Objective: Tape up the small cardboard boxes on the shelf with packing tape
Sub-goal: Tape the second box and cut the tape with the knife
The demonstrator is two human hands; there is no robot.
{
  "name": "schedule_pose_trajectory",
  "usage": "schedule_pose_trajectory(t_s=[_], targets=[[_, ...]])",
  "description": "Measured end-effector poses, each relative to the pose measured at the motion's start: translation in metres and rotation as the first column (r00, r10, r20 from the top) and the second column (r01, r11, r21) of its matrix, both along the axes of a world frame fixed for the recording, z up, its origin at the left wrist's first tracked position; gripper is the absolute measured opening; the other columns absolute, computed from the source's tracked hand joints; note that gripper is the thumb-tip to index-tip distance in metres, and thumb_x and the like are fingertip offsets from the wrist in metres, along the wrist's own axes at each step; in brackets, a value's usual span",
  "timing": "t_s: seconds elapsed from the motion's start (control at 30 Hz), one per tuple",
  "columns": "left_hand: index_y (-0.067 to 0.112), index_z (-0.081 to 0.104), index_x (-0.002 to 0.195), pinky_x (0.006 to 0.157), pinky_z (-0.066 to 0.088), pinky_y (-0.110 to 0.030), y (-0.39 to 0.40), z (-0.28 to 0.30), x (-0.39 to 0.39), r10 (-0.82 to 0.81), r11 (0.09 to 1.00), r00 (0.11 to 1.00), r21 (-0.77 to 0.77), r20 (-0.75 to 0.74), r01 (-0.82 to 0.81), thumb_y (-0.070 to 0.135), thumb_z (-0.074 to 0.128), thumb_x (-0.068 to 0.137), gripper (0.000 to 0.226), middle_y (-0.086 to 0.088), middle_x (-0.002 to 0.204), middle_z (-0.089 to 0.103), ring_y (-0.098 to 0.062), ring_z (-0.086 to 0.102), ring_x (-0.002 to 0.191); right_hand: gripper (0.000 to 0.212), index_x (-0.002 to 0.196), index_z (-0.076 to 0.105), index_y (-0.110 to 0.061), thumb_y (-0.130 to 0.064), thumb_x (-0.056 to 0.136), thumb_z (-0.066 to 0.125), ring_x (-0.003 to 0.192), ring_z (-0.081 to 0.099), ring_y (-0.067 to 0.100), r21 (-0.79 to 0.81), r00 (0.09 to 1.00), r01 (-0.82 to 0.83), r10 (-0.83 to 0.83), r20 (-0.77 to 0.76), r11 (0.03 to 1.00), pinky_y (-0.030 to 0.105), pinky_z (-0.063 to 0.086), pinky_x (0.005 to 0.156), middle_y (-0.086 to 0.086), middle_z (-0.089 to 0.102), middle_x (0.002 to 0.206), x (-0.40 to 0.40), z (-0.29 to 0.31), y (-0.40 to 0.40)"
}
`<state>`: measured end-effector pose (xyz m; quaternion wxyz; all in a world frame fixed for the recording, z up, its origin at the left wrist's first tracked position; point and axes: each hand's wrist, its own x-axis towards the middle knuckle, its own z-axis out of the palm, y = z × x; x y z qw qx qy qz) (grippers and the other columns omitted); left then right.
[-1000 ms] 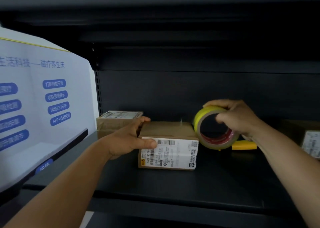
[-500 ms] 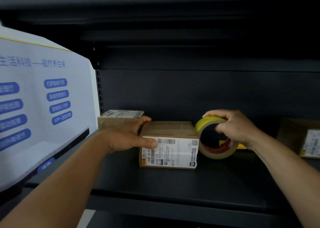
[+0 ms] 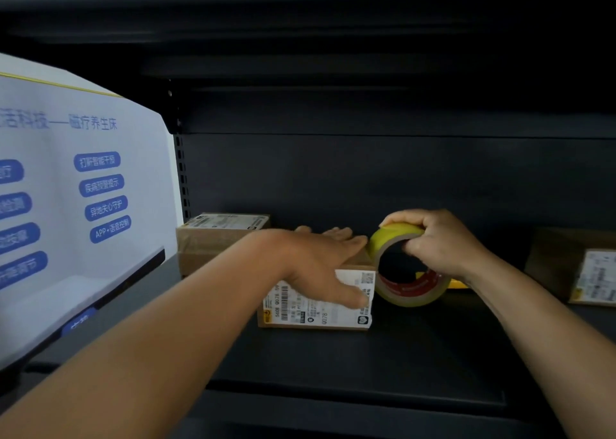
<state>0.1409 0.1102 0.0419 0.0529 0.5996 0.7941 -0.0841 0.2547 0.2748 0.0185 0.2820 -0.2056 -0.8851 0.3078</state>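
A person reaches both bare arms into a dark metal shelf (image 3: 333,365). In the middle of the shelf sits a small cardboard box (image 3: 316,318) with a white shipping label on its front face; its long axis runs left to right. The left hand (image 3: 320,265) lies flat on the box top, fingers spread open and pointing right, thumb down over the label, pressing rather than gripping.

The right hand (image 3: 440,242) is closed around the top of a roll of packing tape (image 3: 410,272), held upright on edge just beside the box's right end, its open core facing the viewer. The roll touches or nearly touches the box's top right corner (the contact itself is hard to make out). So the box lies directly left of the roll, and the tape would most likely be drawn leftward along the box's length, beneath the left hand.

The loose end of the tape cannot be seen, and the left hand hides most of the box top and any seam. Something yellow behind the roll is mostly hidden. A second labelled box (image 3: 223,238) stands back left; a third (image 3: 580,268), dim, is cut off at the right edge.
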Motion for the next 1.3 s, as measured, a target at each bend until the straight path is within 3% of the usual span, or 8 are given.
schedule_pose_trajectory(t_s=[0.23, 0.6, 0.8, 0.9, 0.97, 1.1, 1.17, 1.3], targets=[[0.028, 0.009, 0.152, 0.112, 0.023, -0.039, 0.031, 0.002, 0.0, 0.011, 0.998, 1.0, 0.059, -0.021, -0.009, 0.068, 0.063, 0.072, 0.105, 0.0, 0.153, 0.025, -0.022, 0.027, 0.138, 0.045, 0.083, 0.066, -0.044, -0.002, 0.07, 0.057, 0.089, 0.062, 0.008, 0.014, 1.0, 0.024, -0.025, 0.013, 1.0, 0.021, 0.046, 0.069, -0.014, 0.067, 0.094, 0.003, -0.003, 0.001], [0.03, 0.001, 0.152, 0.114, 0.014, -0.037, 0.028, -0.002, -0.004, 0.042, 0.995, 0.998, 0.086, 0.057, -0.047, 0.063, 0.065, 0.075, 0.106, 0.005, 0.157, 0.013, -0.021, 0.013, 0.144, 0.054, 0.112, 0.062, -0.043, -0.001, 0.078, 0.054, 0.087, 0.058, 0.019, 0.156, 0.921, 0.12, -0.168, 0.352, 0.981, 0.023, 0.046, 0.059, 0.0, 0.06, 0.117, 0.009, 0.005, 0.003], [0.032, 0.001, 0.152, 0.113, 0.018, -0.038, 0.029, -0.001, -0.005, 0.053, 0.997, 0.996, 0.06, 0.072, -0.058, 0.065, 0.063, 0.074, 0.104, 0.006, 0.155, 0.014, -0.022, 0.014, 0.143, 0.052, 0.117, 0.06, -0.041, -0.004, 0.08, 0.06, 0.087, 0.056, 0.017, 0.172, 0.905, 0.1, -0.162, 0.394, 0.98, 0.02, 0.042, 0.053, 0.0, 0.059, 0.121, 0.009, 0.007, 0.004], [0.032, 0.015, 0.151, 0.11, 0.027, -0.036, 0.029, 0.006, -0.004, 0.102, 0.991, 0.974, 0.062, 0.203, -0.117, 0.078, 0.048, 0.07, 0.099, 0.008, 0.153, 0.021, -0.017, 0.023, 0.14, 0.048, 0.116, 0.061, -0.041, -0.01, 0.08, 0.064, 0.081, 0.059, 0.013, 0.158, 0.91, 0.07, -0.128, 0.395, 0.985, 0.021, 0.043, 0.054, -0.005, 0.062, 0.102, 0.012, 0.009, 0.003], [0.026, 0.037, 0.143, 0.099, 0.036, -0.034, 0.034, 0.01, 0.001, 0.157, 0.974, 0.937, 0.106, 0.312, -0.199, 0.081, 0.036, 0.073, 0.089, 0.004, 0.144, 0.038, -0.016, 0.04, 0.129, 0.041, 0.11, 0.063, -0.04, -0.013, 0.079, 0.065, 0.074, 0.06, 0.009, 0.174, 0.915, 0.042, -0.108, 0.39, 0.984, 0.022, 0.043, 0.054, -0.009, 0.063, 0.088, 0.013, 0.008, 0.002], [0.013, 0.056, 0.114, 0.079, 0.042, -0.034, 0.052, 0.012, 0.004, 0.154, 0.972, 0.963, 0.141, 0.222, -0.188, 0.079, 0.034, 0.08, 0.078, -0.002, 0.122, 0.054, -0.019, 0.056, 0.104, 0.03, 0.105, 0.063, -0.035, -0.017, 0.081, 0.063, 0.083, 0.062, 0.014, 0.228, 0.908, 0.014, -0.107, 0.404, 0.973, 0.033, 0.055, 0.072, -0.004, 0.065, 0.095, 0.013, 0.009, 0.0], [0.016, 0.057, 0.11, 0.084, 0.044, -0.034, 0.059, 0.01, -0.001, 0.084, 0.975, 0.962, 0.179, 0.258, -0.133, 0.07, 0.042, 0.084, 0.061, 0.0, 0.117, 0.056, -0.012, 0.056, 0.098, 0.029, 0.107, 0.061, -0.034, -0.019, 0.081, 0.063, 0.085, 0.061, 0.015, 0.238, 0.908, 0.0, -0.1, 0.406, 0.971, 0.032, 0.054, 0.071, -0.005, 0.063, 0.097, 0.012, 0.008, 0.002], [0.031, 0.049, 0.128, 0.101, 0.042, -0.034, 0.057, 0.003, -0.003, -0.006, 0.96, 0.884, 0.249, 0.467, -0.125, 0.055, 0.055, 0.087, 0.048, 0.015, 0.114, 0.061, -0.003, 0.055, 0.107, 0.032, 0.105, 0.056, -0.031, -0.031, 0.075, 0.07, 0.082, 0.061, 0.012, 0.209, 0.933, -0.014, -0.062, 0.356, 0.978, 0.032, 0.053, 0.068, -0.005, 0.062, 0.095, 0.014, 0.005, 0.008]])
